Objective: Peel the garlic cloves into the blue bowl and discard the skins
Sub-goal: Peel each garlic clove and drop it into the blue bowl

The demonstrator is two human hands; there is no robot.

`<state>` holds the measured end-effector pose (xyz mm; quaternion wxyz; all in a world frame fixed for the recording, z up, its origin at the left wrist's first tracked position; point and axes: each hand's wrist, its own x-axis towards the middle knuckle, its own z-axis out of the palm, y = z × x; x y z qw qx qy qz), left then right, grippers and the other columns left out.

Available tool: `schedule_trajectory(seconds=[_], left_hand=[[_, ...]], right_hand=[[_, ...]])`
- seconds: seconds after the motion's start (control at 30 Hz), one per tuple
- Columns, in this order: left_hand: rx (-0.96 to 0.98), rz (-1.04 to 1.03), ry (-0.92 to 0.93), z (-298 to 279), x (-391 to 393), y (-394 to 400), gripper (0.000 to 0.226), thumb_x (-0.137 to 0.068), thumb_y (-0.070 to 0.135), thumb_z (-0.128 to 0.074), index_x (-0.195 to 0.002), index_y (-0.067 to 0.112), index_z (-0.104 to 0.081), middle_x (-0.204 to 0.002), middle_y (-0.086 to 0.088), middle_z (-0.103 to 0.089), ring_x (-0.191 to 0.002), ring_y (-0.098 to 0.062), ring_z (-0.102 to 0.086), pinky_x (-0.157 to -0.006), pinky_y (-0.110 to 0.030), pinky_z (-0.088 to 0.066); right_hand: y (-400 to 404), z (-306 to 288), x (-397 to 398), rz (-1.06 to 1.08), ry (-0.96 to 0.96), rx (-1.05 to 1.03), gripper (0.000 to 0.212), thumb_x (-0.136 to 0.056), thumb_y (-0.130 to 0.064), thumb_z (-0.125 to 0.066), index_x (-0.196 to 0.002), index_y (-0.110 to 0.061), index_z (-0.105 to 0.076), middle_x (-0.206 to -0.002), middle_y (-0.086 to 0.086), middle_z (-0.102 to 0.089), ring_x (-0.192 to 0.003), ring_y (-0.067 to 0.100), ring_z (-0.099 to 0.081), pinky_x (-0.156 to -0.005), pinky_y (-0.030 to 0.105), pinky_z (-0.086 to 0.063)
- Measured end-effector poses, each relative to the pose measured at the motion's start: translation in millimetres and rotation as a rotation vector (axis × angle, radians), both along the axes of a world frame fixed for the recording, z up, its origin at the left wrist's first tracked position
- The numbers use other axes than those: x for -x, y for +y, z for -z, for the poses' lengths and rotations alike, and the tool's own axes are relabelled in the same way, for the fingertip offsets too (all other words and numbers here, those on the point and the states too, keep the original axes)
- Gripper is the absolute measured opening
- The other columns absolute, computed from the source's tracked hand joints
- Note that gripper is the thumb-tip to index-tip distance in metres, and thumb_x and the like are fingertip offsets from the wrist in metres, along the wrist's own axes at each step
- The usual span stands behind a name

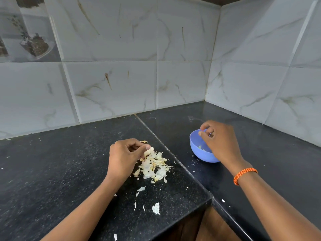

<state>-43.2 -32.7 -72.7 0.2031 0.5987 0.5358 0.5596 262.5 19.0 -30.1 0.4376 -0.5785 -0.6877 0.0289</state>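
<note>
Stray skins [155, 208] could scatter; left hand [125, 158] pinches the pile [153, 166], right hand [219, 141] curls over the bowl [196, 146], contents unclear.

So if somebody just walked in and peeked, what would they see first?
Probably the pile of garlic skins on the black counter, with the left hand pinching at its top edge. Next, the blue bowl to the right of the pile, with the right hand reaching over its rim, fingers curled. An orange wristband shows on that wrist.
</note>
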Motion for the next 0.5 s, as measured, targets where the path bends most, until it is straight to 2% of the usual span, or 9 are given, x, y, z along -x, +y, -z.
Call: schedule_trajectory(seconds=[0.07, 0.13, 0.2, 0.27, 0.3, 0.33, 0.4, 0.43, 0.5], left_hand=[[0.0, -0.002, 0.029, -2.3, 3.6, 0.7, 0.025, -0.086, 0.037, -0.089, -0.073, 0.019, -0.08, -0.063, 0.001, -0.075, -0.062, -0.024, -0.075, -0.067, -0.047, -0.067], [0.026, 0.021, 0.049, -2.4, 6.6, 3.8, 0.022, -0.092, 0.033, -0.085, -0.077, 0.017, -0.08, -0.066, -0.002, -0.075, -0.063, -0.022, -0.076, -0.069, -0.044, -0.067], [0.06, 0.097, 0.019, 0.2, 8.3, 5.1, 0.008, -0.1, 0.019, -0.077, -0.096, 0.018, -0.083, -0.074, -0.004, -0.078, -0.07, -0.023, -0.079, -0.073, -0.04, -0.068], [0.072, 0.182, 0.021, 1.1, 9.7, 4.0, 0.03, -0.105, 0.006, -0.068, -0.129, 0.021, -0.077, -0.084, -0.004, -0.081, -0.08, -0.022, -0.081, -0.078, -0.031, -0.067], [0.062, 0.199, 0.072, 1.4, 11.5, 4.1, 0.038, -0.105, 0.001, -0.067, -0.135, 0.023, -0.074, -0.091, 0.0, -0.082, -0.085, -0.017, -0.081, -0.082, -0.028, -0.066], [0.044, 0.199, 0.156, 0.6, 14.0, 4.0, 0.041, -0.102, -0.001, -0.068, -0.132, 0.026, -0.077, -0.1, 0.006, -0.082, -0.092, -0.01, -0.08, -0.087, -0.025, -0.063], [0.024, 0.193, 0.314, -1.7, 17.4, 3.8, 0.035, -0.094, 0.0, -0.078, -0.114, 0.029, -0.085, -0.118, 0.015, -0.078, -0.106, 0.001, -0.073, -0.093, -0.022, -0.059], [0.035, 0.19, 0.339, -3.5, 19.3, 4.9, 0.028, -0.091, 0.006, -0.082, -0.106, 0.029, -0.087, -0.121, 0.017, -0.076, -0.109, 0.003, -0.071, -0.095, -0.022, -0.058], [0.08, 0.184, 0.347, -5.7, 21.9, 6.5, 0.016, -0.092, 0.018, -0.084, -0.102, 0.031, -0.087, -0.111, 0.016, -0.08, -0.103, 0.003, -0.073, -0.096, -0.025, -0.058]], right_hand=[[-0.6, 3.0, 4.2, -0.015, -0.02, -0.036, 0.02, -0.096, -0.023, -0.078, -0.079, -0.027, -0.069, -0.054, -0.012, -0.059, -0.055, 0.01, -0.056, -0.058, 0.033, -0.047], [-3.1, 0.4, 12.3, -0.061, -0.05, -0.075, 0.021, -0.099, -0.019, -0.076, -0.079, -0.023, -0.071, -0.055, -0.01, -0.059, -0.056, 0.01, -0.054, -0.058, 0.033, -0.044], [-8.5, -1.1, 25.7, -0.18, -0.075, -0.072, 0.018, -0.1, -0.01, -0.071, -0.085, -0.019, -0.072, -0.072, -0.008, -0.067, -0.068, 0.01, -0.061, -0.066, 0.037, -0.05], [-19.6, 2.2, 43.6, -0.321, -0.103, 0.011, 0.022, -0.1, -0.001, -0.067, -0.096, -0.02, -0.076, -0.092, -0.007, -0.068, -0.084, 0.011, -0.066, -0.077, 0.036, -0.056], [-26.3, 6.9, 52.7, -0.388, -0.114, 0.058, 0.027, -0.098, 0.003, -0.068, -0.101, -0.022, -0.077, -0.1, -0.008, -0.067, -0.089, 0.009, -0.067, -0.081, 0.034, -0.057], [-32.8, 12.8, 61.6, -0.447, -0.118, 0.086, 0.029, -0.096, 0.004, -0.071, -0.102, -0.024, -0.078, -0.103, -0.01, -0.067, -0.092, 0.007, -0.067, -0.083, 0.032, -0.059], [-46.7, 24.7, 78.6, -0.528, -0.115, 0.107, 0.022, -0.094, -0.004, -0.077, -0.099, -0.025, -0.079, -0.101, -0.013, -0.068, -0.088, 0.005, -0.069, -0.082, 0.033, -0.061], [-53.2, 29.7, 85.6, -0.552, -0.112, 0.108, 0.016, -0.094, -0.01, -0.079, -0.098, -0.025, -0.08, -0.097, -0.012, -0.069, -0.085, 0.006, -0.069, -0.079, 0.034, -0.06], [-65.5, 37.8, 97.0, -0.578, -0.13, 0.106, 0.013, -0.096, -0.017, -0.078, -0.103, -0.027, -0.081, -0.093, -0.01, -0.074, -0.083, 0.007, -0.068, -0.077, 0.032, -0.056]])
